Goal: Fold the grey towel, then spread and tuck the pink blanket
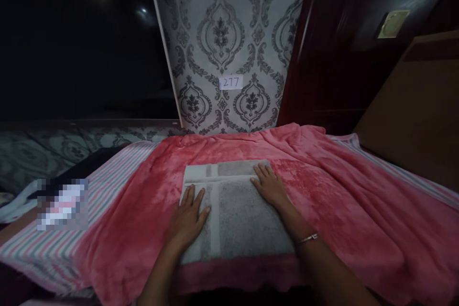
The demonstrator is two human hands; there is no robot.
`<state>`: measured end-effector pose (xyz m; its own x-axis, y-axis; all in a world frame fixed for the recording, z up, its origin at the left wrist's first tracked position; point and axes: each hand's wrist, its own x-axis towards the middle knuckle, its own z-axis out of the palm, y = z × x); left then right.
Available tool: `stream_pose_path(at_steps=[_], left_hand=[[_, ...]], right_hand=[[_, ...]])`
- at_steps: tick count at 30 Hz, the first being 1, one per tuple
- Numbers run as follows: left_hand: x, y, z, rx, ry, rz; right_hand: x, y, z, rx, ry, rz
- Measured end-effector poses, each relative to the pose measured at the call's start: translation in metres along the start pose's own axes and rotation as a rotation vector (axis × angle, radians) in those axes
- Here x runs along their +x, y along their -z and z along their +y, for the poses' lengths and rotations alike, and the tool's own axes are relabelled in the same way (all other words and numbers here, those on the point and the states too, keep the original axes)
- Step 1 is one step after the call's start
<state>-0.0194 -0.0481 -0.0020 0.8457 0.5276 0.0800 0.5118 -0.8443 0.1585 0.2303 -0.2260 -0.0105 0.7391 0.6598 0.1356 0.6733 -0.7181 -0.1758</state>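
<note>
A grey towel (247, 220) with pale bands lies folded in front of me, its upper edge showing a second layer behind the front fold. My left hand (188, 217) rests flat on the towel's left side, fingers spread. Near the far right corner, my right hand (268, 184) also lies flat on it, fingers stretched toward the fold. Neither hand grips anything. Beneath the towel spreads a pink plush blanket (340, 220). A thin bracelet (307, 238) circles my right wrist.
A striped cloth (118, 167) shows under the blanket at both sides. Behind stands a patterned wall with a paper label (231, 82) reading 277. A large dark screen (79, 48) is at the left, and a brown cardboard box (416, 110) at the right.
</note>
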Motion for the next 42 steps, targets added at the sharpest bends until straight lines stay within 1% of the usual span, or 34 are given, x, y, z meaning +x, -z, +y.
stream_pose_path(at_steps=[2,5,8,10,12,14,16,18,20,23,26,29,33,36,39,42], left_hand=[[-0.002,0.0,-0.002,-0.015,0.003,-0.014],[-0.009,0.001,-0.006,-0.032,0.016,-0.003],[-0.02,0.006,-0.009,-0.026,0.062,-0.023],[-0.025,0.014,-0.005,0.0,0.107,-0.043],[-0.024,0.022,0.006,0.029,0.12,-0.037],[-0.014,0.03,0.022,0.021,0.042,-0.032],[0.004,0.035,0.038,-0.022,-0.103,-0.058],[0.025,0.035,0.049,-0.053,-0.221,-0.091],[0.042,0.029,0.052,-0.051,-0.259,-0.112],[0.053,0.016,0.043,-0.034,-0.272,-0.11],[0.051,0.008,0.029,-0.029,-0.279,-0.068],[0.048,0.01,0.015,-0.011,-0.221,-0.053],[0.051,0.015,-0.006,0.017,-0.12,-0.041],[0.056,0.011,-0.018,0.01,-0.055,0.006],[0.06,0.002,-0.025,-0.012,-0.049,0.057],[0.062,-0.01,-0.033,-0.063,-0.026,0.15]], right_hand=[[0.001,-0.001,0.0,-0.008,-0.004,0.001],[0.001,-0.002,0.001,-0.017,-0.001,-0.004],[0.0,-0.003,0.001,-0.033,0.007,0.011],[-0.001,-0.003,0.0,-0.045,0.007,0.016],[-0.001,-0.002,0.0,-0.053,0.009,0.013],[-0.002,-0.002,0.0,-0.056,0.011,0.015],[-0.002,-0.002,0.0,-0.057,0.011,0.019],[-0.002,-0.002,0.0,-0.055,0.012,0.019],[-0.002,-0.004,0.0,-0.054,0.016,0.025],[-0.003,-0.006,0.002,-0.057,0.023,0.043],[-0.002,-0.007,0.003,-0.062,0.03,0.044],[-0.002,-0.006,0.003,-0.054,0.025,0.027],[-0.003,-0.004,0.002,-0.041,0.019,0.012],[-0.003,-0.003,0.002,-0.026,0.02,0.021],[-0.002,-0.003,0.003,-0.003,0.017,0.016],[-0.002,-0.004,0.004,0.006,0.021,0.024]])
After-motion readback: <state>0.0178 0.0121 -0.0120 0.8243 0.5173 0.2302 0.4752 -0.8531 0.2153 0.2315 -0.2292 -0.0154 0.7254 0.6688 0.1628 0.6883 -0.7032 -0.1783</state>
